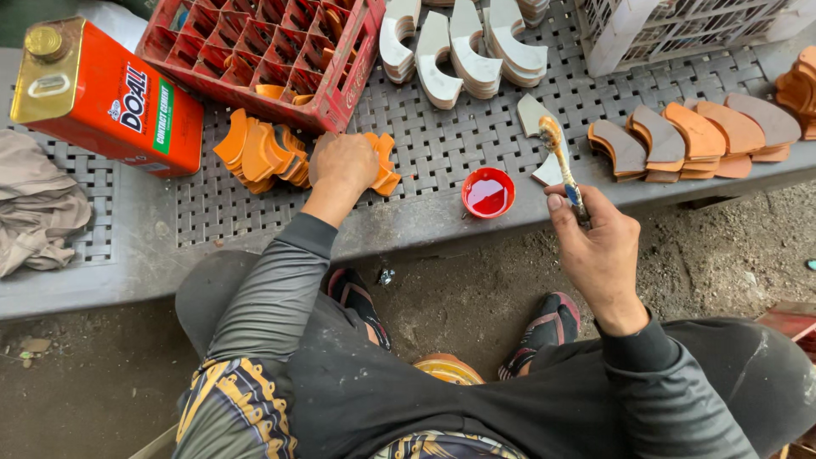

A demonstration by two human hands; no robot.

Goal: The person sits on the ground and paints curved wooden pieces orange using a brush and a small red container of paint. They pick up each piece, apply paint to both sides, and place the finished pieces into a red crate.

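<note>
Clamping right grip [599, 246] on brush [561, 161] beside red cup [488, 193] for dipping, left grip [342, 166] pressed onto orange pieces [259, 153] left of it.

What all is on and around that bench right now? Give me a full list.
rectangular metal adhesive can: one, red with brass top, bench far left
red plastic compartment crate: one, top centre
orange curved sole pieces: a pile, under the left hand
white curved sole pieces: several, top centre
brown and orange coated pieces: overlapping row, right
small round red glue dish: one, bench front edge
white plastic basket: one, top right
grey cloth: one, far left
glue-coated brush: one, in right-hand grip
left hand: on orange pile
right hand: holding brush
</note>
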